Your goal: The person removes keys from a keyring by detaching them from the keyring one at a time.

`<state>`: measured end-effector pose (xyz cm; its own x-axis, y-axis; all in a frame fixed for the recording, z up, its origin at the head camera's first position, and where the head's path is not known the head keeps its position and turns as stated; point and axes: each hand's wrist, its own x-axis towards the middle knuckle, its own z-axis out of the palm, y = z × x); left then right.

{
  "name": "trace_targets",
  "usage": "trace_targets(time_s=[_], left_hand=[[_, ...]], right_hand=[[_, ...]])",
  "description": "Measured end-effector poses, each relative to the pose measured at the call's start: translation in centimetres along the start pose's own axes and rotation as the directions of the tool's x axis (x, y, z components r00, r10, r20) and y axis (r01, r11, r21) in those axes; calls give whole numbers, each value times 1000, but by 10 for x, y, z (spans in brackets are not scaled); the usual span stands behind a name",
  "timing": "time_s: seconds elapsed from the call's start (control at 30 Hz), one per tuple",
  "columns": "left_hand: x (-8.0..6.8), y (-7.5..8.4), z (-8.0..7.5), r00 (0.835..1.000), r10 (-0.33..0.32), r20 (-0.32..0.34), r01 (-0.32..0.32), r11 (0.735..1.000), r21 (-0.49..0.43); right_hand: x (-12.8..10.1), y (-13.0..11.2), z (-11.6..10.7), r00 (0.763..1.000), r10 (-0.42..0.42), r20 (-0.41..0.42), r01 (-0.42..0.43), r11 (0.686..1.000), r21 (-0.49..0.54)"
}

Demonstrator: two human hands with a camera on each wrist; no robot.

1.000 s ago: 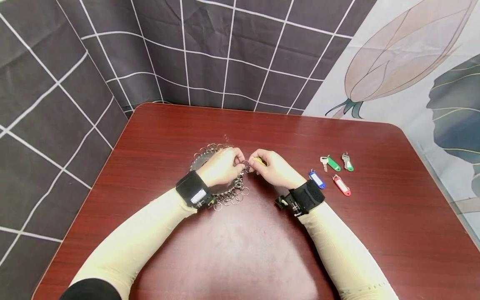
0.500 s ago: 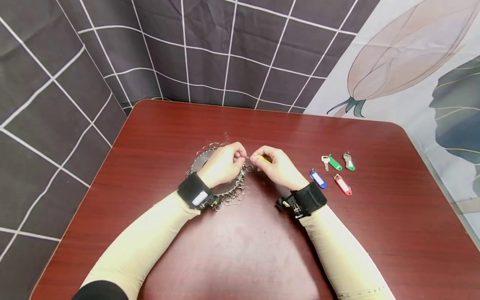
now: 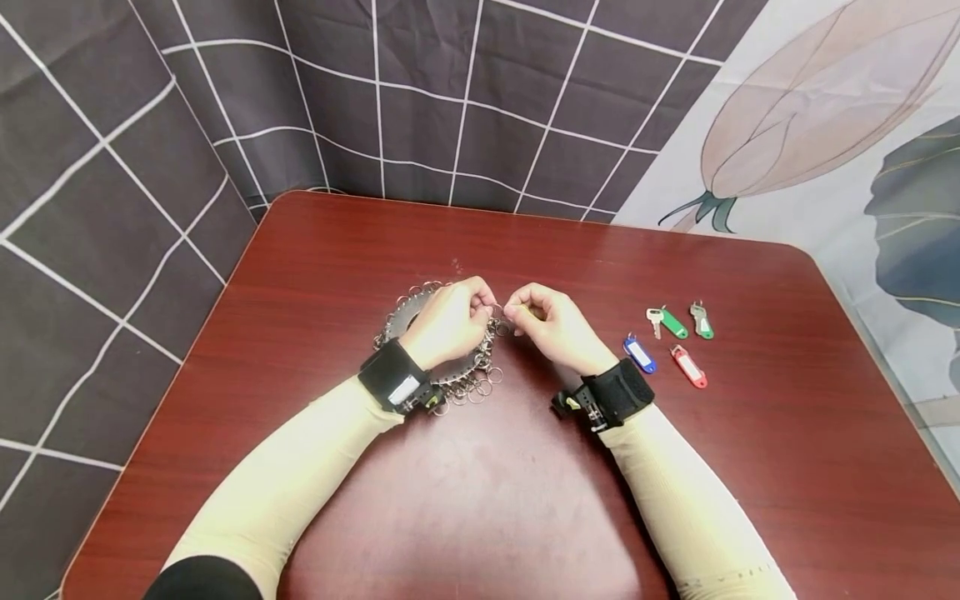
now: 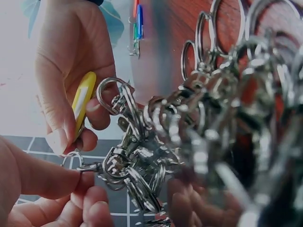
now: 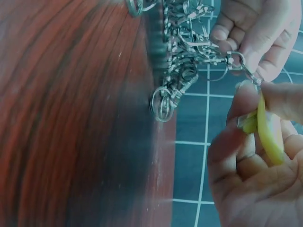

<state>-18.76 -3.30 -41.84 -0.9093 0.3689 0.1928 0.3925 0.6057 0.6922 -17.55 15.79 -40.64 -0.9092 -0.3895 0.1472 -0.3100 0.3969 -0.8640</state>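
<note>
L hand [image 3: 450, 321] pinches one clasp [image 4: 97, 166] off the ring bunch [image 3: 461, 371], thumb and forefinger curled tight on it. R hand [image 3: 551, 327] has the yellow tag [image 4: 83, 101] pinched between thumb and fingers, its small split ring [image 5: 253, 78] right at the clasp. Both hands meet a bit back of counter centre, just above the counter [image 3: 525, 500], w/ the bunch spread under and beside the L wrist.

Risks as I see them:
- Split ring is tiny and the grip is fingertip-only. If the R pinch rolls, I reckon the tag twists and the ring slips off the clasp before it seats.
- The clasp is one of many tangled together. A pull by the L hand prob drags neighbours along; the bunch could shift or snag the ring on the wrong hook.
- Can't tell from any view whether the clasp gate is open or shut. Pushing against a shut gate would just bend the ring aside.
- Wrist views are blurred near the metal, so alignment is hard to judge.

Blue tag [image 3: 639, 353], red tag [image 3: 687, 367] and two green-tagged keys [image 3: 667, 322] lie well apart toward the right edge; low chance of knocking them, unless the R elbow swings out.
</note>
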Motion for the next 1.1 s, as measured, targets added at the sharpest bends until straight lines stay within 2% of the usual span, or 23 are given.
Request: trace_targets(time_s=[0.2,0.37,0.6,0.73,1.03,1.1], left_hand=[[0,5,1,999,6,-35,-6,1000,20],[0,11,1,999,22,-30,-20,999,46],[0,14,4,996,87,-27,-83,988,128],[0,12,5,994,108,-32,-102,984,143],[1,10,8,999,47,-10,-46,991,129],[0,8,9,999,34,3,-34,993,111]], right_hand=[[4,24,1,998,43,-50,-43,999,13],[4,26,0,995,61,-78,-61,998,-2],[6,28,-1,996,54,-68,-54,999,1],[6,26,0,996,65,-64,-64,998,20],[8,24,1,990,114,-85,-107,991,81],[7,15,1,989,122,-84,-115,990,84]])
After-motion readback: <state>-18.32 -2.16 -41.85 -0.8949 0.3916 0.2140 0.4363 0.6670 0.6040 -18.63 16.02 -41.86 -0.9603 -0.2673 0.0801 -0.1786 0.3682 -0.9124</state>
